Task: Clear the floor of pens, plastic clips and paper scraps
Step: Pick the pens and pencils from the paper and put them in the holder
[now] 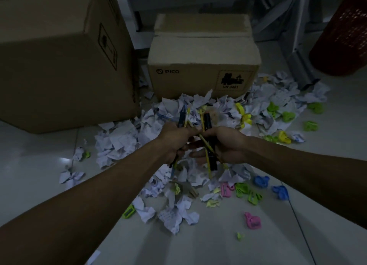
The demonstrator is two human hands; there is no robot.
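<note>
Left hand (174, 139) grips 1 bundle of pens (183, 117); right hand (226, 145) grips a second bundle (207, 121), both above the paper scraps (119, 141); plastic clips (252, 221) lie near and right; crossed, loosely bunched pens may slip back down.

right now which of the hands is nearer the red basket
Right. The right hand sits below-left of the red basket; the left hand is further left.

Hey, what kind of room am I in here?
Probably an office storeroom or back room: sealed cardboard shipping boxes stand on a tiled floor, grey metal frame legs lean behind them, and a red mesh basket sits in the corner.
</note>
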